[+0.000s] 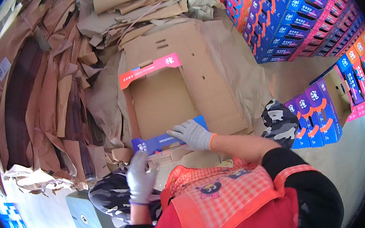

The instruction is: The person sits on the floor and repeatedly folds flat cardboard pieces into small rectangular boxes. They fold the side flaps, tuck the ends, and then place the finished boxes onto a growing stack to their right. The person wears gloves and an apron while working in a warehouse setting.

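An open-topped cardboard tray [131, 108] with a bare brown inside lies on a stack of flat cardboard [216, 92] in front of me. Its far end wall is red and pink, its near end wall blue and purple. My right hand [192, 135], in a pale grey glove with an orange cuff, rests on the near wall's right part, fingers stretched across the rim. My left hand [140, 178], gloved alike, is just below the tray's near left corner, apart from it. Its fingers are spread and hold nothing, slightly blurred.
Bundles of folded brown cardboard [39, 102] are piled at the left, with crumpled brown paper [105, 95] beside the stack. Printed cartons [279, 15] rise in a tall pile at the far right. More printed boxes [316, 117] stand on the floor nearer me. A grey-green box [91, 215] sits at lower left.
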`<action>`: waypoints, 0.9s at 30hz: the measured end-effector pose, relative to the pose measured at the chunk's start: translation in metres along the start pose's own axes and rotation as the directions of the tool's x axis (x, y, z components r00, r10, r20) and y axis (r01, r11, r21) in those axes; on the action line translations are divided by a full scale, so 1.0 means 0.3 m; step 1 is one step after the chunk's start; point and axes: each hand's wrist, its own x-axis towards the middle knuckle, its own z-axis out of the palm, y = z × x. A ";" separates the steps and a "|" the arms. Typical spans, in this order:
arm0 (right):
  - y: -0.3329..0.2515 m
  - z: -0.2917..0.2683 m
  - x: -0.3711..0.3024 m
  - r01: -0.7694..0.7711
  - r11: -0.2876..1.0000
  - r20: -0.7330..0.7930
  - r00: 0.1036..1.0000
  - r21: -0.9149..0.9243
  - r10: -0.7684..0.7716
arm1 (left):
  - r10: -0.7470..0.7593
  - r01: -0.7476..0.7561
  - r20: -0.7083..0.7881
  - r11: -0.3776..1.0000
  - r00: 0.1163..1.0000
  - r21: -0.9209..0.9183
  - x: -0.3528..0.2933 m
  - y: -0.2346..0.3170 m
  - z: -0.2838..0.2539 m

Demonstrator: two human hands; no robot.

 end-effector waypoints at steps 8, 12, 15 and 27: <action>0.128 -0.283 -0.278 -0.201 0.979 -0.251 0.947 0.018 0.199 | 0.537 -0.373 0.533 0.841 0.653 -0.391 0.106 0.328 0.220; 0.054 -0.585 -0.742 -0.533 0.842 -0.392 0.760 0.081 0.518 | 0.729 -0.512 0.510 0.684 0.457 -0.520 0.248 0.544 0.324; -0.026 -0.684 -1.046 -0.691 0.719 -0.560 0.569 0.072 0.603 | 0.817 -0.546 0.466 0.574 0.338 -0.610 0.310 0.707 0.410; 0.309 -0.740 -1.793 -0.774 0.158 -0.281 -0.027 0.613 0.959 | 0.865 -0.502 0.467 0.492 0.185 -0.711 0.314 0.915 0.610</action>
